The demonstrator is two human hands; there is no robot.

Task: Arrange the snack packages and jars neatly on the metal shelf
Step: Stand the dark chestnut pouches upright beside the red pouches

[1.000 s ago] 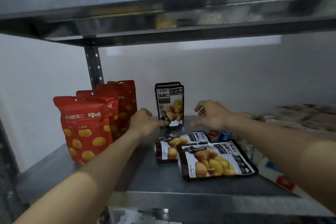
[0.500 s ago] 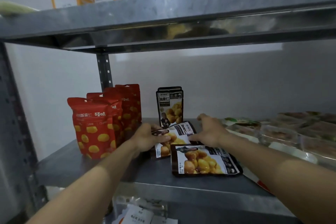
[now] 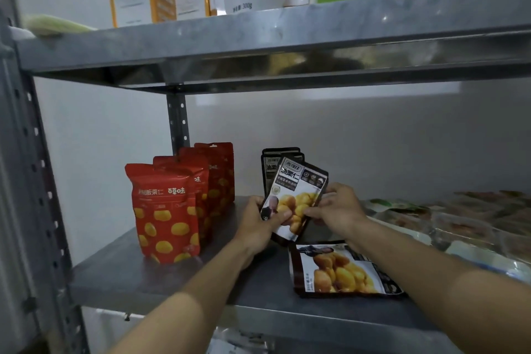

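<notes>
Both my hands hold one black chestnut pouch [image 3: 298, 195] tilted upright above the metal shelf [image 3: 161, 276]. My left hand [image 3: 258, 224] grips its lower left edge, and my right hand [image 3: 336, 210] pinches its right side. Behind it stand black pouches [image 3: 273, 165] of the same kind, upright near the back wall. One more black pouch [image 3: 342, 270] lies flat near the shelf's front edge, under my right forearm. A row of several red chestnut pouches [image 3: 166, 210] stands upright at the left.
Clear-wrapped trays and packets [image 3: 459, 224] fill the right part of the shelf. The upper shelf [image 3: 258, 34] carries boxes, a white jar and a green package. Perforated steel posts [image 3: 37, 181] stand at the left; more packets show below the shelf edge.
Both hands came off the standing black pouch, took hold of one of the two flat pouches and lifted it upright. The camera view has tilted up.
</notes>
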